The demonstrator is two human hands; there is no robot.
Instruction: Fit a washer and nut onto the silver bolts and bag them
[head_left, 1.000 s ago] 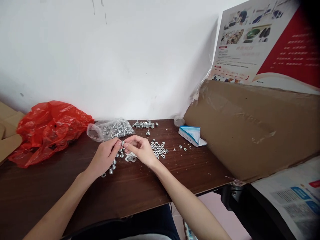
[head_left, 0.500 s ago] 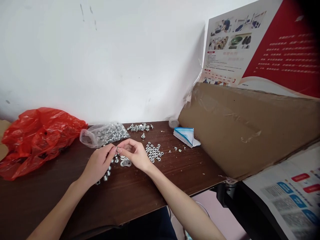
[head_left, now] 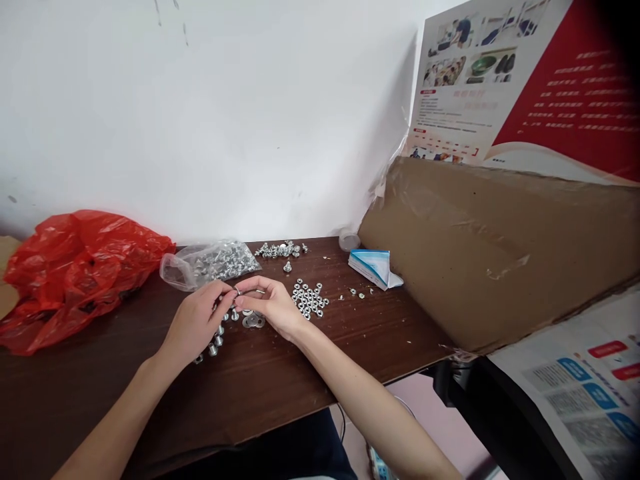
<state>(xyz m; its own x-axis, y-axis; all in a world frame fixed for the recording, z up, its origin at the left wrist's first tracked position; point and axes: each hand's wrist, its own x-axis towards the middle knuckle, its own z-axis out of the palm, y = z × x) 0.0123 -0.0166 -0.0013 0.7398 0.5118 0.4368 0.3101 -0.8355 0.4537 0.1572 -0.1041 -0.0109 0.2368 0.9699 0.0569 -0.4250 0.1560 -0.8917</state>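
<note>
Hands: barely shifted over the worktop (head_left: 295, 387) since half a second ago; now slightly higher in view, along with everything around.
Metal piece (head_left: 237, 291): small, ring-like, seems to lean more than in that earlier view; lies between both sets of fingertips, just beyond the flat washers (head_left: 253, 321).
Left hand (head_left: 193, 319): closes its grip on one side, thumb against forefinger.
Right hand (head_left: 275, 308): pinches the opposite side, grip likewise together.
Pinch: suggests fine turning or seating, with nothing yet released.
Studs (head_left: 213, 349): trail from beneath the fingertips toward the left wrist.
Nuts (head_left: 310, 299): spread just right of the right hand.
Far side: tightest, with the clear bag of screws (head_left: 225, 260) and screw pile (head_left: 280, 251) before the wall (head_left: 280, 133).
Right side: roomier, past the nuts to the blue-and-white packet (head_left: 371, 267) and cardboard (head_left: 450, 253).
Front edge: passes beneath the right forearm.
</note>
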